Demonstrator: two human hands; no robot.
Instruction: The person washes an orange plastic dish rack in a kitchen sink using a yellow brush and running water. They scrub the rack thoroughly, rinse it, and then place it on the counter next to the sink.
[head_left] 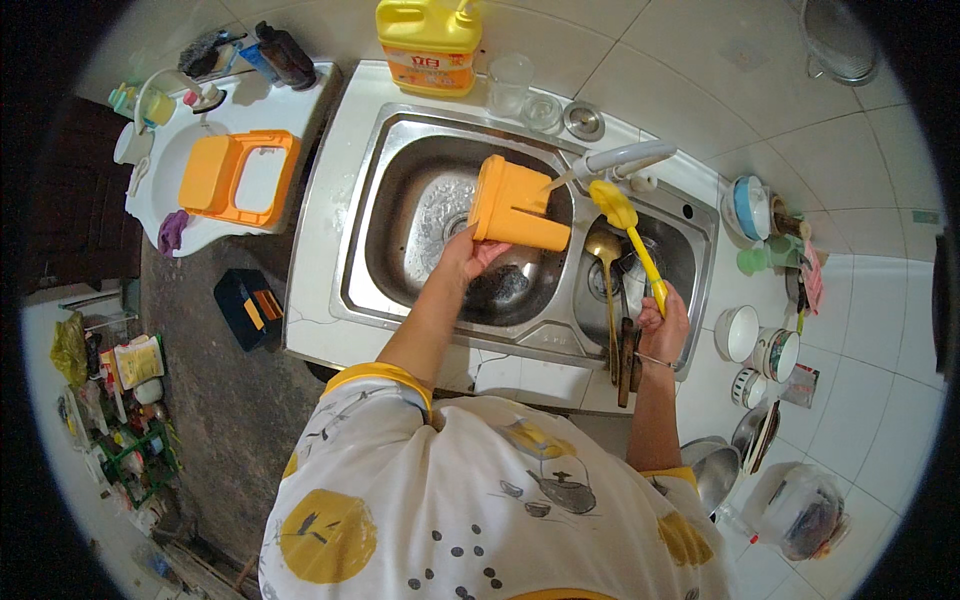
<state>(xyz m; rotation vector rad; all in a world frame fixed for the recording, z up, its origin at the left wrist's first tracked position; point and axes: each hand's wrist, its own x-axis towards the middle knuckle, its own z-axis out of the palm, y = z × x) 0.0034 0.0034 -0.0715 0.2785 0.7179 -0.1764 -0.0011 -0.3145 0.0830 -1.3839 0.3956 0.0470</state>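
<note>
My left hand (468,256) grips an orange plastic bin (515,208) from below, tipped on its side over the large basin (385,215) of a steel double sink. Water from the grey faucet (618,158) runs onto the bin. In my right hand (663,328) is a yellow long-handled brush (641,252), held by its lower handle above the small basin (682,245). The brush head is up near the faucet, apart from the bin. A brass-coloured ladle (603,252) leans in the small basin beside the brush, with dark handles over the front rim.
Behind the sink stand a yellow detergent jug (428,50), glass jars (510,85) and a drain strainer (583,121). Bowls (737,333) line the right counter. Left, a white washbasin (172,165) holds an orange frame and lid (265,180). A dark box (247,308) is on the floor.
</note>
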